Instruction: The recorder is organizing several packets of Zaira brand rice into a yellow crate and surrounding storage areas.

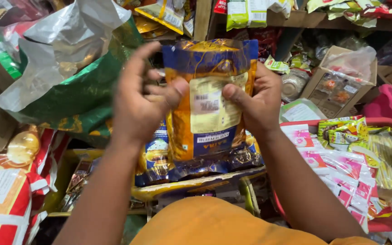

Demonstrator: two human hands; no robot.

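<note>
Two hands: both lift one blue-and-orange pouch upright in front of the camera, its label side facing the viewer
Left hand: thumb pressed on the pouch's left edge, fingers curled loosely behind and beside it, a partly closed pinch
Right hand: closed around the right edge, thumb on the front near the label, fingers behind
Pouch label: pale yellow rectangle in the middle, a white barcode patch on it, blue band below
Below the pouch: more blue-and-orange packets stacked near, likely the same kind
Far left: crumpled silver-and-green bag
Right: red basket of pink-and-white sachets and green-yellow packets
Far right: open cardboard box
Near left: orange-and-white sack
</note>
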